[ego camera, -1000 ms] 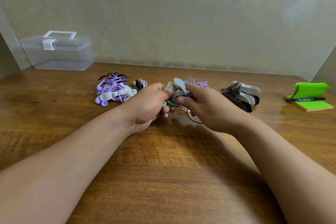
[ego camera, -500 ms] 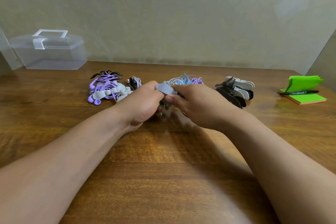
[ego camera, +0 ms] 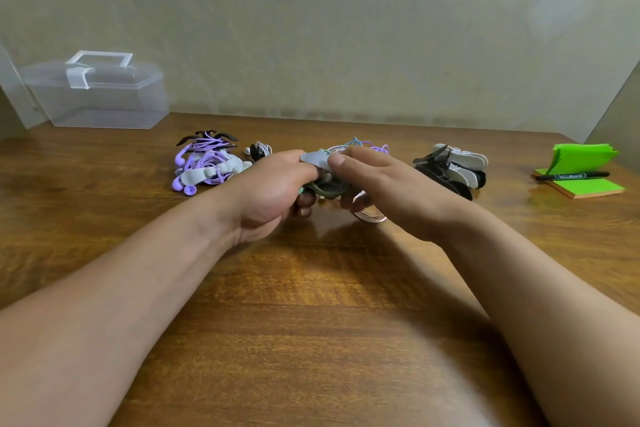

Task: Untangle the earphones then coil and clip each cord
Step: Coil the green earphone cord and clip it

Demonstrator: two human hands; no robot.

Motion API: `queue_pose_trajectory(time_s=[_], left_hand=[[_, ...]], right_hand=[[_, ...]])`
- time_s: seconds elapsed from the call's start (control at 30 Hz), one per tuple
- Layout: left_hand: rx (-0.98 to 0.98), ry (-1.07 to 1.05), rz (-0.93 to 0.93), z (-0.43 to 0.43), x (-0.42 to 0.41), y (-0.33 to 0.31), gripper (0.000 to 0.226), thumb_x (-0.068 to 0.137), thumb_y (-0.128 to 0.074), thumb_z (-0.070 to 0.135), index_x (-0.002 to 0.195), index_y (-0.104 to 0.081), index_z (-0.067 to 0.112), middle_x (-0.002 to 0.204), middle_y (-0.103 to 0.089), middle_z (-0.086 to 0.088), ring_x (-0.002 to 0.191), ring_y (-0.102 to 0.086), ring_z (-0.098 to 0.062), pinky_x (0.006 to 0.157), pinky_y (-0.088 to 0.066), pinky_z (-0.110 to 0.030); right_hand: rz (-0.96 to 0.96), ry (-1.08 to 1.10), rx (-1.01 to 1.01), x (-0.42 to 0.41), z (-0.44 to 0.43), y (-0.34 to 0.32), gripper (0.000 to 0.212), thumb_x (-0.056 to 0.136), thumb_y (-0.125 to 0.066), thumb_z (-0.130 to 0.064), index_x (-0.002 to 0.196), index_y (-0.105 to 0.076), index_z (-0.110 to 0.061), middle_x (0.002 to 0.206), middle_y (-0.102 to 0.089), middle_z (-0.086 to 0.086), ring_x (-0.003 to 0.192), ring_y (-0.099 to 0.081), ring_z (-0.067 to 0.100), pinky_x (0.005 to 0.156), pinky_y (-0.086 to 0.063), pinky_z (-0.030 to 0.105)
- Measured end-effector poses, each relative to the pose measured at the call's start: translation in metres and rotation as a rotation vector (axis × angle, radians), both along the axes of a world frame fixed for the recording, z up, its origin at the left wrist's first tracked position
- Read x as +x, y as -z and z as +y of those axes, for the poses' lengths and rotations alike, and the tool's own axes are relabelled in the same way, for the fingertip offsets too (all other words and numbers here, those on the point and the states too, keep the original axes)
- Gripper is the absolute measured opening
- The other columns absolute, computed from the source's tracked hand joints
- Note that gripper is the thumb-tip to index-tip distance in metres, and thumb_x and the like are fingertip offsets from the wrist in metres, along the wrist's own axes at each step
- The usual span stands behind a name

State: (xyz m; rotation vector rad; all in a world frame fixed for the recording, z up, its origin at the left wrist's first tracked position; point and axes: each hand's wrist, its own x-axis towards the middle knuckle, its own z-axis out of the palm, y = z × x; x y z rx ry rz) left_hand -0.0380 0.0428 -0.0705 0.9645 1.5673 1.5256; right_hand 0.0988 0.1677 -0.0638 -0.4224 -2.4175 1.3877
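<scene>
My left hand [ego camera: 273,191] grips a coiled green earphone cord [ego camera: 327,188] at the table's middle. A grey clip [ego camera: 316,159] lies over the coil, pinched between my left thumb and my right hand [ego camera: 384,189], whose thumb presses its end. A pale cord loop [ego camera: 369,217] hangs under my right fingers. Behind my hands lies a tangle of blue, white and purple cords [ego camera: 360,146]. To the left sit clipped purple earphones [ego camera: 206,163] and a small black-and-white clipped bundle [ego camera: 259,150].
A pile of black and white clips [ego camera: 453,168] lies right of my hands. Green sticky notes [ego camera: 581,172] with a black marker [ego camera: 571,176] sit at the far right. A clear plastic box [ego camera: 97,94] stands at the back left against the wall.
The grey clip, raised a second ago, has been folded down flat over the green coil. My right thumb now presses on its end and the pale loop shows again below.
</scene>
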Motion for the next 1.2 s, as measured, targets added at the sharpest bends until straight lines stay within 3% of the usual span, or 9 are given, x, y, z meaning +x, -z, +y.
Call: queue_pose_trajectory(time_s=[0.2, 0.37, 0.53, 0.67, 0.73, 0.83, 0.9, 0.97, 1.2], left_hand=[[0.02, 0.092, -0.181, -0.002, 0.0, -0.005, 0.028, 0.096, -0.033, 0.017, 0.115, -0.052, 0.009, 0.083, -0.048, -0.006, 0.06, -0.038, -0.013, 0.058, -0.034, -0.03], [0.038, 0.049, -0.194, 0.002, -0.002, 0.002, 0.035, 0.11, -0.043, 0.029, 0.122, -0.066, 0.005, 0.085, -0.061, -0.002, 0.06, -0.044, -0.01, 0.058, -0.037, -0.028], [0.073, -0.066, -0.349, 0.009, -0.005, 0.006, 0.04, 0.108, -0.051, 0.023, 0.136, -0.056, -0.005, 0.107, -0.058, -0.015, 0.06, -0.047, -0.01, 0.055, -0.045, -0.026], [0.109, -0.158, -0.436, 0.011, -0.009, 0.004, 0.027, 0.108, -0.053, 0.021, 0.123, -0.06, 0.001, 0.088, -0.055, -0.01, 0.055, -0.047, -0.01, 0.049, -0.048, -0.026], [0.129, -0.171, -0.457, 0.01, -0.012, 0.003, 0.019, 0.108, -0.052, 0.02, 0.117, -0.06, 0.004, 0.086, -0.054, -0.008, 0.056, -0.047, -0.01, 0.049, -0.048, -0.025], [0.159, -0.193, -0.456, 0.01, -0.012, 0.001, 0.017, 0.108, -0.052, 0.019, 0.109, -0.063, 0.007, 0.086, -0.056, -0.007, 0.058, -0.047, -0.009, 0.051, -0.05, -0.024], [0.189, -0.205, -0.456, 0.01, -0.01, 0.0, 0.019, 0.108, -0.053, 0.02, 0.11, -0.065, 0.005, 0.089, -0.059, -0.008, 0.059, -0.05, -0.01, 0.054, -0.053, -0.024], [0.223, -0.187, -0.435, 0.012, -0.008, 0.001, 0.025, 0.109, -0.05, 0.019, 0.116, -0.066, 0.0, 0.089, -0.063, -0.009, 0.06, -0.054, -0.01, 0.06, -0.055, -0.025], [0.254, -0.221, -0.293, 0.016, 0.0, 0.008, 0.012, 0.105, -0.055, 0.008, 0.116, -0.053, 0.003, 0.094, -0.068, -0.018, 0.072, -0.072, -0.019, 0.072, -0.063, -0.037]], right_hand=[[0.056, 0.012, -0.188, -0.006, 0.006, 0.005, 0.04, 0.096, -0.065, -0.056, 0.102, -0.061, -0.016, 0.089, -0.06, 0.003, 0.073, -0.056, 0.013, 0.071, -0.044, 0.034], [0.067, 0.047, -0.17, -0.005, 0.006, 0.007, 0.029, 0.101, -0.063, -0.046, 0.096, -0.064, -0.017, 0.066, -0.057, -0.009, 0.059, -0.046, 0.009, 0.058, -0.036, 0.027], [0.185, 0.287, 0.246, -0.005, -0.001, 0.009, 0.03, 0.104, -0.054, -0.053, 0.109, -0.062, -0.025, 0.092, -0.064, -0.01, 0.079, -0.06, 0.001, 0.073, -0.048, 0.02], [0.34, 0.297, 0.526, 0.002, -0.006, -0.003, 0.002, 0.099, -0.062, -0.019, 0.097, -0.062, -0.021, 0.088, -0.062, -0.002, 0.084, -0.057, 0.014, 0.07, -0.045, 0.027], [0.306, 0.373, 0.482, 0.001, -0.007, -0.003, 0.004, 0.095, -0.06, -0.015, 0.093, -0.058, -0.018, 0.086, -0.061, -0.001, 0.08, -0.055, 0.014, 0.068, -0.043, 0.029], [0.297, 0.483, 0.247, -0.004, -0.008, 0.001, 0.021, 0.097, -0.065, -0.036, 0.098, -0.056, -0.018, 0.092, -0.064, 0.001, 0.083, -0.06, 0.011, 0.072, -0.049, 0.022], [0.287, 0.423, -0.082, -0.011, -0.009, 0.004, 0.038, 0.094, -0.07, -0.051, 0.109, -0.059, -0.019, 0.104, -0.07, 0.003, 0.093, -0.072, 0.015, 0.084, -0.061, 0.038], [0.221, 0.302, -0.335, -0.018, -0.014, 0.012, 0.036, 0.097, -0.071, -0.041, 0.119, -0.062, -0.014, 0.114, -0.073, 0.009, 0.093, -0.076, 0.017, 0.086, -0.064, 0.045], [0.214, 0.207, -0.402, -0.017, -0.014, 0.016, 0.016, 0.108, -0.054, -0.009, 0.118, -0.065, -0.005, 0.093, -0.071, 0.019, 0.076, -0.072, 0.027, 0.083, -0.065, 0.046]])
